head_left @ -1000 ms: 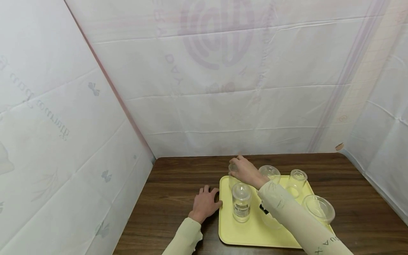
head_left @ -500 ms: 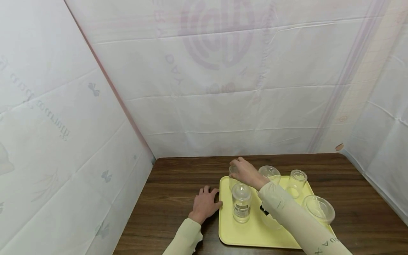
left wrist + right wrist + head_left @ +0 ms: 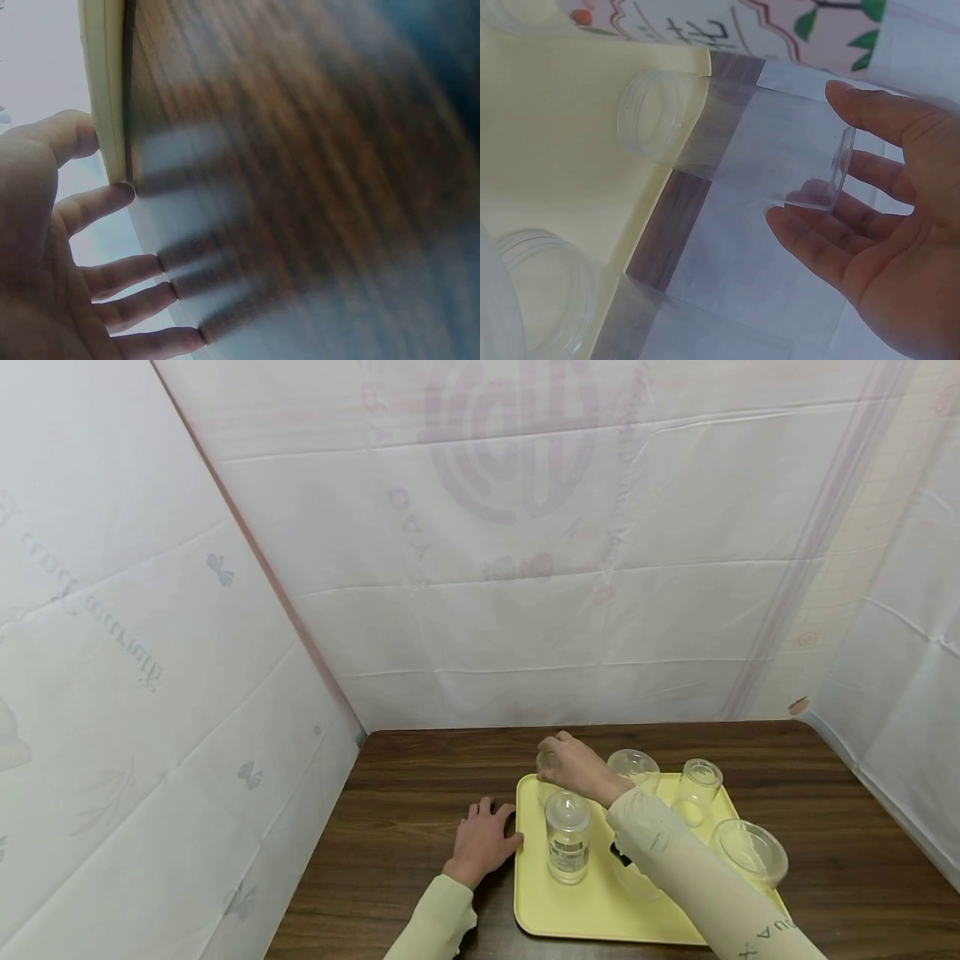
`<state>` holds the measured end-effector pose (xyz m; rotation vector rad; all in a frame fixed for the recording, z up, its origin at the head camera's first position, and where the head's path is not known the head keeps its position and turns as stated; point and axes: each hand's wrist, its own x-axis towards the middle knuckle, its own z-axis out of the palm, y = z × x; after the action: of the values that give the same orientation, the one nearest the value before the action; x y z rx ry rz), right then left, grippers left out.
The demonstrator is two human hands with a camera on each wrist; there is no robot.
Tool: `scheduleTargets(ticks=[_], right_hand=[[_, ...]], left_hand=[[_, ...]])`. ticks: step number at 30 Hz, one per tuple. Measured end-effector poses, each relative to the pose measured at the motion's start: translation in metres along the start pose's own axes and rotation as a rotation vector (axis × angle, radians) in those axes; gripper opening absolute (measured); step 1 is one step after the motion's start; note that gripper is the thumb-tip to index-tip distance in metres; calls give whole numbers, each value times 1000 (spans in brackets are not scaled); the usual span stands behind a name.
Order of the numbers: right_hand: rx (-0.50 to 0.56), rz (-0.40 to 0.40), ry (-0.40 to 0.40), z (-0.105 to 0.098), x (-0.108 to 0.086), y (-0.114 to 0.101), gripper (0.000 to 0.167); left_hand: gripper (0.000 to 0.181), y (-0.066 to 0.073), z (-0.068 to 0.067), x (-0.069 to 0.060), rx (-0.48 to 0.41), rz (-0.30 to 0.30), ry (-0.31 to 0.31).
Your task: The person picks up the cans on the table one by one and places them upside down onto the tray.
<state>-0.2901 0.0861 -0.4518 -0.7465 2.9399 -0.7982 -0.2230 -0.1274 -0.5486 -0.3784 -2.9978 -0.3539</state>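
A clear plastic jar stands upside down near the back left corner of the yellow tray, its threaded mouth down on the tray. My right hand holds it from above, thumb on one side and fingers curled round the other. Just in front stands another clear jar, upturned, with a printed label. On the table left of the tray, my left hand rests with fingers spread. Its thumb and index finger touch the tray's rim, and the other fingertips touch the tabletop.
More clear containers stand on the tray: a wide jar behind my right wrist, a narrow jar at the back right and a broad tub at the right edge. My sleeve partly covers another container. White sheeting hangs behind the brown table.
My right hand has come down very slightly, and the jar under it has shifted a little to the left. The left hand and the tray have stayed put.
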Motion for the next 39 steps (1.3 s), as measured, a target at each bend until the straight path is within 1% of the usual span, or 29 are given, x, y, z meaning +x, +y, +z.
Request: scheduleTargets(ticks=[7,15,21,26,30,35,39], right_hand=[[8,10,-21,0,1,1,49],[32,-3,-16,1,-1,3,48],[58,6,-26,-1,-2,5,52],[96,11,19,-7,-7,4,52],[132,23,49,-10,-13,1,53],[159,45,105,-20,-24,-3,55],[176,77,150,-32,-36,-5,59]], left_hand=[[46,-1,1,1,-5,-1,-6],[47,0,1,0,-17,0,-14],[47,1,0,0,-24,5,-11],[46,0,0,-1,-30,11,-1],[46,-1,1,-3,-54,-8,-4],[47,-1,0,-3,-105,-22,-3],[51,-4,-7,-2,-172,-28,-31]])
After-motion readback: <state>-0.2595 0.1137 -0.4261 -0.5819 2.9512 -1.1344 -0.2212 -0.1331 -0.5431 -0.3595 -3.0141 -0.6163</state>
